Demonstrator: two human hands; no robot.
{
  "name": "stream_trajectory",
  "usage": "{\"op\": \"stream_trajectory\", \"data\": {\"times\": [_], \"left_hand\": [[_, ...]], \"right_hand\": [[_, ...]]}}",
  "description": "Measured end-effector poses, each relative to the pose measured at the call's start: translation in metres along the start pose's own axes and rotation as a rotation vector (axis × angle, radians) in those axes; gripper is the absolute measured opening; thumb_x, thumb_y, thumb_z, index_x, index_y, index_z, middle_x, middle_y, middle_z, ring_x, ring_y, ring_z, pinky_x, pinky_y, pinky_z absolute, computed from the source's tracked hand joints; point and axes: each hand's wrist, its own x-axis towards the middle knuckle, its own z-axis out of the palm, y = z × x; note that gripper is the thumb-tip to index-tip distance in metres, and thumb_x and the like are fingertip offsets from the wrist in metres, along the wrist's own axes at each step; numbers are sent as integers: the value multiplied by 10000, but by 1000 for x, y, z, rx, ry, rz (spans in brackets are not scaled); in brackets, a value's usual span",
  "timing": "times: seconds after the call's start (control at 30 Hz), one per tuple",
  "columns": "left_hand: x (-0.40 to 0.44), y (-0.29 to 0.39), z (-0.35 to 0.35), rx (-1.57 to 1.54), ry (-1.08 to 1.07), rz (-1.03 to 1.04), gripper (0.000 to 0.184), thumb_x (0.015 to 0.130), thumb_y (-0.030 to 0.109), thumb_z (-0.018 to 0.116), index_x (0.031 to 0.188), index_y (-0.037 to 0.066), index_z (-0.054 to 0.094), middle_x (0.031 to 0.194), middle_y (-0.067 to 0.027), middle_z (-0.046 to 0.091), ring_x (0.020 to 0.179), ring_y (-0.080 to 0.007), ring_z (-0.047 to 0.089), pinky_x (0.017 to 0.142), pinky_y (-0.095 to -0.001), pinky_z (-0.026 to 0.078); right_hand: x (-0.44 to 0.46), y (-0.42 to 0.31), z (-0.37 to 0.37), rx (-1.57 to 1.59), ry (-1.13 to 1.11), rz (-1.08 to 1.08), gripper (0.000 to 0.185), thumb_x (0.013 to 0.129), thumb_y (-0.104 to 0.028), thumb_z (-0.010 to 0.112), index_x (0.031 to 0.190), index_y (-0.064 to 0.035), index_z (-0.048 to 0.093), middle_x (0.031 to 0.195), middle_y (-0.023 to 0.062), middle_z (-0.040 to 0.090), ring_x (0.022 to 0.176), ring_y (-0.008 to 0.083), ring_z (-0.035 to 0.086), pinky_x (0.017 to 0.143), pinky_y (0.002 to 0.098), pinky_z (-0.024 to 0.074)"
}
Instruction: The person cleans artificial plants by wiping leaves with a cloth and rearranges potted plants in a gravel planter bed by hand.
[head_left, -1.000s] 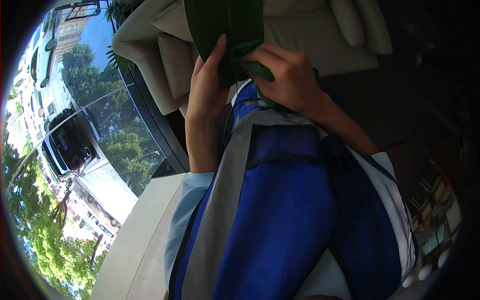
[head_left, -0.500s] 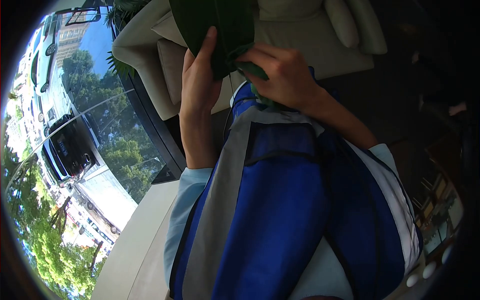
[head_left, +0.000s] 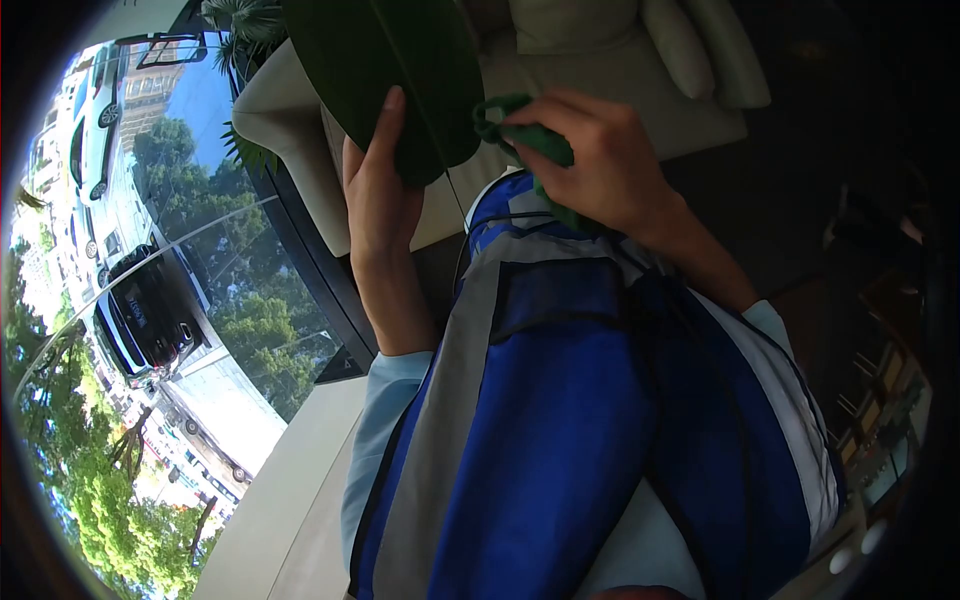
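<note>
Here's the left hand (head_left: 385, 200), up at the lower part of a broad, dark-green, smooth-faced leaf (head_left: 400, 60), thumb laid flat on the face just left of the midrib, the other fingers mostly hidden behind: the blade is pinched between them. Over to the right hand (head_left: 605, 165), just beside the leaf's right edge, thumb and fingers closed together on a crumpled, soft, green cloth (head_left: 545, 145). One end of that cloth curls out past the fingertips toward the leaf, and a loose fold hangs below the palm. Touching the edge, or just short of it? Cannot tell from here!

So the leaf sits above and between the wrists, nearer the left, tilted, its top cut off by the frame. And what a look: long, wide, rounded at the lower end, the midrib a fine paler line slanting down its length, the surface deep green and shadowed. A thin line drops from that rounded end, too fine to make out clearly. Behind it all, a pale, padded sofa (head_left: 655, 75); below, a bright-blue fabric garment with grey trim (head_left: 550, 420) across the person's front.
</note>
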Motion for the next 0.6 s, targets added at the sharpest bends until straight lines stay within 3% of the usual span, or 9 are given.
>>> {"op": "stream_trajectory", "data": {"times": [0.17,0.23,0.3,0.5,0.57,0.6], "left_hand": [[-2,-17,-13,-125,-213,-105,388,1006,56,570,1376,-31,495,1273,-164,620,1138,-263,653,944,-401,574],[-6,-14,-7,-61,-192,-95,391,1005,59,573,1377,-33,496,1276,-170,616,1136,-256,650,938,-388,570],[-9,-14,-10,-93,-230,-98,388,1005,66,578,1370,-37,500,1277,-170,616,1126,-248,653,932,-372,566],[-3,-17,-13,-3,-275,-56,386,1003,69,582,1362,-50,505,1275,-162,616,1128,-241,650,933,-373,559],[-5,-11,-13,-8,-281,-74,389,999,66,585,1361,-52,507,1268,-164,619,1128,-243,649,940,-376,553],[-5,-7,-11,-5,-292,-87,392,994,63,589,1360,-54,509,1261,-166,623,1128,-246,648,948,-378,547]], "right_hand": [[14,-13,6,30,-2,-18,202,775,-41,783,967,-38,722,896,97,703,781,274,709,662,344,559],[32,4,5,-74,217,-23,168,764,-89,782,910,-60,704,874,65,685,722,266,695,633,360,547],[36,7,4,-72,261,-57,181,766,-87,776,922,-58,691,874,64,680,715,270,691,629,361,546],[18,-14,16,-37,22,-111,230,767,-66,769,971,-63,663,895,74,683,741,270,696,641,361,556],[44,-5,9,7,347,-135,256,760,-51,768,987,-77,654,904,75,679,772,276,699,659,365,560],[48,-7,6,2,349,-101,300,751,-42,770,1025,-84,655,890,70,678,789,294,695,682,371,563]]}}
